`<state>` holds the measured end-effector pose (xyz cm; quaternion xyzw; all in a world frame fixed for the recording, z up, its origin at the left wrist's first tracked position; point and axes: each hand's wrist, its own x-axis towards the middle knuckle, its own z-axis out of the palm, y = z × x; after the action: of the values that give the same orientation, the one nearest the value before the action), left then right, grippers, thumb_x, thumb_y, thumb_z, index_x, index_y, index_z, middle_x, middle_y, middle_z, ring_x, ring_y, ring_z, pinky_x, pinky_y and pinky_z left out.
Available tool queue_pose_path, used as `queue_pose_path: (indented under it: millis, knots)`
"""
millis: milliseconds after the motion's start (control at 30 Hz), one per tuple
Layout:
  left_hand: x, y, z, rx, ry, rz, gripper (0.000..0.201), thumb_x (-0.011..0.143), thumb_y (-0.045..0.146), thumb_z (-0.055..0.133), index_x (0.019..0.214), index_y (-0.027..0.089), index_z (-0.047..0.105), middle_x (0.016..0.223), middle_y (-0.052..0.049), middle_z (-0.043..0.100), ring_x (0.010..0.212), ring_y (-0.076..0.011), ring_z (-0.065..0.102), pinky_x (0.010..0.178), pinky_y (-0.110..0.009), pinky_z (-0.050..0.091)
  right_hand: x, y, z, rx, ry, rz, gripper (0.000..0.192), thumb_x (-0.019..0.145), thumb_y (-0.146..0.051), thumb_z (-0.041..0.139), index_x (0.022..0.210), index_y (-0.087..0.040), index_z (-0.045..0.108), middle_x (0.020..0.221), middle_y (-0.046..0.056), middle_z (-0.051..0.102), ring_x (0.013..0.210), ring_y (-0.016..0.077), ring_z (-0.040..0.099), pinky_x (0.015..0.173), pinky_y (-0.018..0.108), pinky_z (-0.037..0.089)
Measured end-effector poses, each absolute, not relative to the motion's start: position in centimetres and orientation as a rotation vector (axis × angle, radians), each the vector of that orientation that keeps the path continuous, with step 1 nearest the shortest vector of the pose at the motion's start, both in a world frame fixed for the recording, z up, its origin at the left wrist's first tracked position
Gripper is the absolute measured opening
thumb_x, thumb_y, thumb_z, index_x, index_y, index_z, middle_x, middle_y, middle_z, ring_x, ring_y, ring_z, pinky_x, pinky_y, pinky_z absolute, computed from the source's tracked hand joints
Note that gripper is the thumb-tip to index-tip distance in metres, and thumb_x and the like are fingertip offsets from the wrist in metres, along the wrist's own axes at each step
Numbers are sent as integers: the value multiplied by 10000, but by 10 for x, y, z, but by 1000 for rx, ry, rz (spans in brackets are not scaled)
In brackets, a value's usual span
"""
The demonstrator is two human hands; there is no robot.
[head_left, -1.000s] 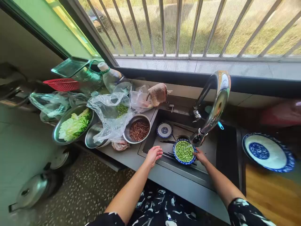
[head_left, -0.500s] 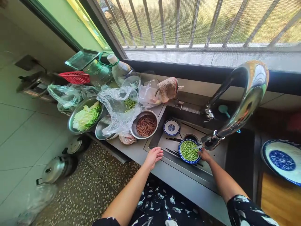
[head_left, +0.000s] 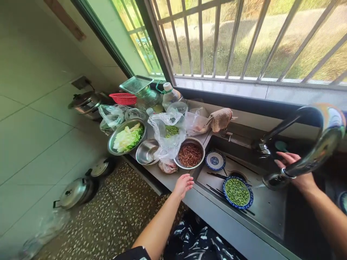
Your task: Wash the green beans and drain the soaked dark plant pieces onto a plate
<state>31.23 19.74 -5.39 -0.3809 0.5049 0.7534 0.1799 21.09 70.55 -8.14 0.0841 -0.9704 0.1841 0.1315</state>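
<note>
Bowl of green beans (head_left: 238, 192) sits in sink (head_left: 268, 213) under faucet (head_left: 303, 162), rinsing not finished; right hand (head_left: 294, 169) behind spout, fingers spread; left hand (head_left: 184, 183) loosely open, holds nothing.

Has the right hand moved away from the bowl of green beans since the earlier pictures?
Yes. The right hand has left the bowl of green beans and gone up beside the faucet.

Sitting beneath a barred window (head_left: 244, 39), with daylight pouring through onto a grey counter (head_left: 162, 178) and a sunken sink (head_left: 271, 209). Spreading left, pale tiled wall (head_left: 35, 119); running below, speckled floor (head_left: 108, 216), carrying lidded pots (head_left: 77, 191) standing close against the counter's base.
</note>
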Motion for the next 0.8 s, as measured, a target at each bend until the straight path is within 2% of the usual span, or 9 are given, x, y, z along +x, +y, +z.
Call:
queue_pose_path:
  millis: [200,367,467,567,700,800]
  knots:
    - [292,179,-36,-928,1474,2125,174,797,150,548,967,131,514,876,-68,630,612,-87,605,571,-211,467,167,677,-74,655,-2902,400,350,760,-431,493,998,-229,652,1053,154,584,930,280,602,835,376,495]
    - [282,143,-28,-1054,1501,2313,425,751,145,632,1102,208,400,860,-27,613,652,-110,631,602,-234,498,172,663,-60,590,-3029,253,352,784,-363,489,993,-148,672,1050,181,605,939,259,610,864,343,499]
    - [274,125,-22,-985,1525,2496,551,706,154,694,1121,286,357,933,-5,602,726,-126,646,657,-274,521,175,652,-50,537,-3080,164,337,793,-332,494,1039,-172,661,1065,148,605,952,237,608,873,343,502]
    - [265,119,-12,-880,1504,2601,405,721,207,689,1015,281,420,968,7,588,767,-137,651,660,-280,524,174,645,-48,497,-3089,147,314,793,-314,515,1050,-208,660,1076,118,607,930,219,612,860,342,509]
    - [257,122,-2,-989,1447,2666,99,819,260,569,875,206,507,824,2,579,736,-133,653,641,-256,516,173,643,-51,432,-3136,122,275,781,-278,545,1006,-199,683,1091,113,611,967,220,598,879,327,493]
    - [256,125,-1,-1031,1453,2685,58,831,224,546,859,175,558,783,-12,594,724,-134,652,634,-250,515,175,644,-53,387,-3168,128,281,775,-248,560,1020,-181,681,1127,119,599,1016,223,577,900,314,473]
